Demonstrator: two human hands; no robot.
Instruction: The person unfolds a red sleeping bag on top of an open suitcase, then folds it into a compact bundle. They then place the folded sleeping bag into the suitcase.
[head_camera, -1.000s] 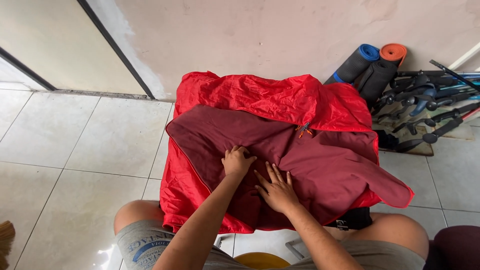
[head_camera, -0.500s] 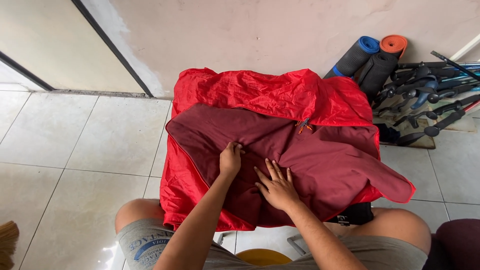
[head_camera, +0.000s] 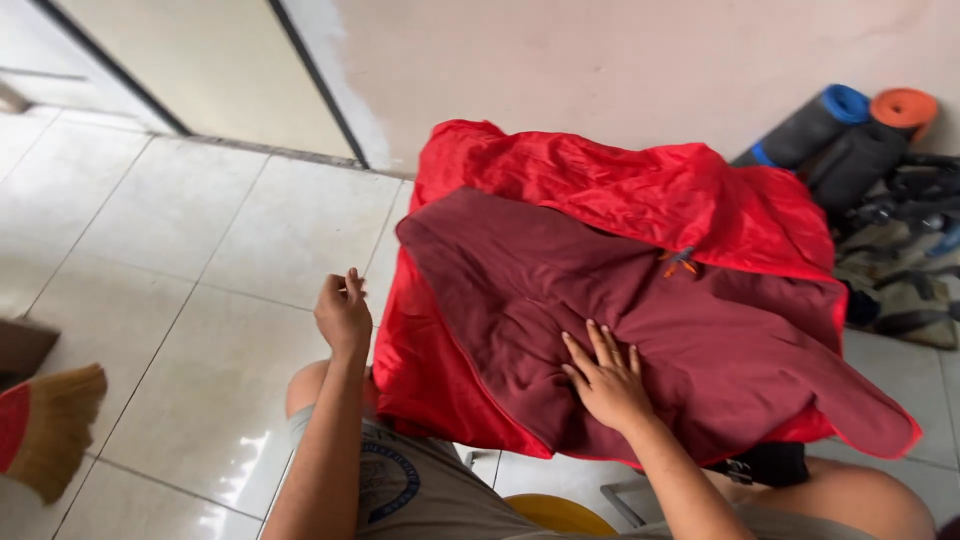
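The sleeping bag (head_camera: 640, 300) is thin cloth, slick shiny red nylon on the outside with a matt maroon lining (head_camera: 620, 310) that looks soft and a bit crumpled. Under it the floor tiles (head_camera: 200, 300) are glossy glazed ceramic, and right of it 2 rolled mats (head_camera: 850, 125) look like matt foam.
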